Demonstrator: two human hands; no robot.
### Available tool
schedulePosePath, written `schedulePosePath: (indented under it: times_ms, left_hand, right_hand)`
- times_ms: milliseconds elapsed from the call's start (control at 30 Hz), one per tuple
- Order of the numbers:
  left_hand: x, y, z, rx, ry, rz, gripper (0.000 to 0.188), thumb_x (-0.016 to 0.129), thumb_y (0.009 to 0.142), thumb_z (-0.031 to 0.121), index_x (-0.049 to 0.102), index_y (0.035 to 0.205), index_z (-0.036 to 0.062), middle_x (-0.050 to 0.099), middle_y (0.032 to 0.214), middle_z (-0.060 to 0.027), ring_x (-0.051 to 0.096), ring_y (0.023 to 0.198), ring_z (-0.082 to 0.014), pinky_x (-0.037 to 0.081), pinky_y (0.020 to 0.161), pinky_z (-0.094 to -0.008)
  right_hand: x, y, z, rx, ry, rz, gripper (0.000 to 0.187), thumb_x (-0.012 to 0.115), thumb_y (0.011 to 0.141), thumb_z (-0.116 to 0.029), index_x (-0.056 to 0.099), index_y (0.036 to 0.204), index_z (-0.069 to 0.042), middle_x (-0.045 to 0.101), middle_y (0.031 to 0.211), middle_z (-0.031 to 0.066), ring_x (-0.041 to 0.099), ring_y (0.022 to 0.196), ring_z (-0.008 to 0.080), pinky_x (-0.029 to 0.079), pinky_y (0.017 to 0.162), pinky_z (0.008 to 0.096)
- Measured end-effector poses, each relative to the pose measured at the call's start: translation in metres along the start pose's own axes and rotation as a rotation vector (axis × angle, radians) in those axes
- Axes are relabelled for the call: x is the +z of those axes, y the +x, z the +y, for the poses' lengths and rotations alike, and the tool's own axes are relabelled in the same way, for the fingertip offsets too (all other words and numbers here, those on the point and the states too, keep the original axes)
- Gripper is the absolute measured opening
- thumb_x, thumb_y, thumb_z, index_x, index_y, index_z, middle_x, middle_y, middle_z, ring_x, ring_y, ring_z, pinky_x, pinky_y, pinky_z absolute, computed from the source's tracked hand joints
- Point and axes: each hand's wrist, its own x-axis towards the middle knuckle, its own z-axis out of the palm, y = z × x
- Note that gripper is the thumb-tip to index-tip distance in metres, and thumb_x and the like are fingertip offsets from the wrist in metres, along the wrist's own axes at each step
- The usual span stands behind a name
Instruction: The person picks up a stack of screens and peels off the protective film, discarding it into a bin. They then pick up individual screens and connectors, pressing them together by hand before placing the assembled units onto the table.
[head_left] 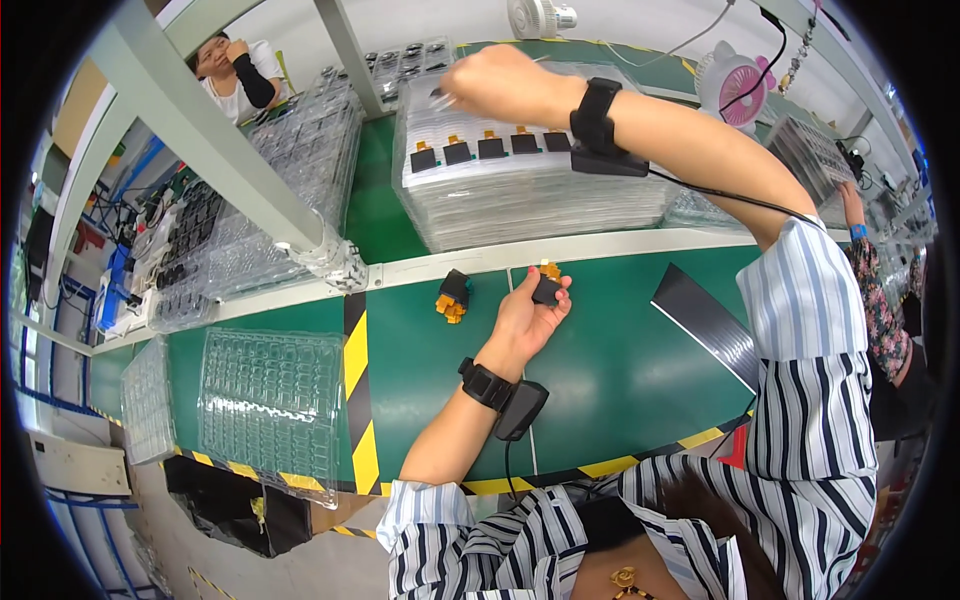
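Note:
My left hand [533,318] is closed around a small black square module [546,290] with an orange flex tab, just above the green table. On the table to its left lies a small pile of similar black modules [453,292] with orange tabs. My right hand [505,82] reaches over a tall stack of clear plastic trays [530,205], its fingers curled and blurred by motion. A thin pale tip and something dark show at those fingers, too smeared to name. Along the near edge of the stack's top sits a row of black modules [491,148], tabs pointing away from me.
A dark flat panel [708,325] lies at the table's right. Clear trays [270,400] rest at the left edge, past yellow-black tape [357,350]. A white frame post [210,130] rises left of the stack. Fans [735,85] stand behind; other people sit beyond.

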Motion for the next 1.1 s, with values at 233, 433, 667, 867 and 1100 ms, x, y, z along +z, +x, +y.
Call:
schedulePosePath:
  times_ms: [233, 433, 667, 867, 1100]
  left_hand:
    - [0.002, -0.003, 0.000, -0.025, -0.033, -0.064, 0.022, 0.038, 0.097, 0.022, 0.039, 0.107, 0.0021, 0.050, 0.102, -0.0221, 0.047, 0.074, -0.0200, 0.048, 0.067, -0.0297]
    - [0.005, -0.005, 0.010, 0.020, -0.046, -0.142, 0.029, 0.037, 0.097, 0.025, 0.039, 0.109, -0.0020, 0.051, 0.100, -0.0207, 0.047, 0.073, -0.0195, 0.048, 0.067, -0.0297]
    - [0.020, -0.011, 0.019, 0.072, -0.080, -0.117, 0.035, 0.033, 0.098, 0.029, 0.039, 0.109, -0.0036, 0.052, 0.096, -0.0187, 0.049, 0.073, -0.0195, 0.048, 0.067, -0.0311]
    - [0.031, -0.021, 0.021, 0.231, -0.058, -0.096, 0.033, 0.034, 0.098, 0.030, 0.043, 0.105, -0.0010, 0.053, 0.097, -0.0150, 0.050, 0.076, -0.0206, 0.049, 0.072, -0.0347]
    - [0.023, -0.017, 0.022, 0.231, -0.070, -0.075, 0.031, 0.035, 0.097, 0.029, 0.045, 0.102, 0.0000, 0.053, 0.097, -0.0127, 0.049, 0.076, -0.0206, 0.049, 0.074, -0.0364]
  right_hand:
    - [0.025, 0.007, -0.049, -0.285, -0.078, -0.076, 0.017, 0.060, 0.074, -0.017, 0.061, 0.070, -0.001, 0.062, 0.070, 0.0163, 0.061, 0.069, 0.0356, 0.049, 0.061, 0.0432]
    - [0.028, 0.009, -0.045, -0.205, 0.198, -0.135, 0.020, 0.061, 0.075, -0.020, 0.062, 0.072, -0.001, 0.063, 0.073, 0.0160, 0.061, 0.070, 0.0360, 0.049, 0.059, 0.0436]
    - [0.005, -0.001, -0.046, -0.166, 0.048, -0.045, 0.018, 0.058, 0.081, -0.021, 0.060, 0.079, -0.003, 0.060, 0.076, 0.0108, 0.059, 0.066, 0.0334, 0.047, 0.055, 0.0415]
    - [-0.031, -0.093, -0.102, -0.329, -0.085, -0.015, 0.012, 0.059, 0.071, -0.013, 0.057, 0.078, -0.004, 0.052, 0.067, 0.0058, 0.056, 0.053, 0.0185, 0.044, 0.042, 0.0311]
    - [-0.006, -0.130, -0.106, -0.308, -0.019, -0.149, 0.014, 0.060, 0.065, -0.013, 0.058, 0.072, -0.001, 0.055, 0.068, 0.0095, 0.061, 0.057, 0.0227, 0.046, 0.043, 0.0327]
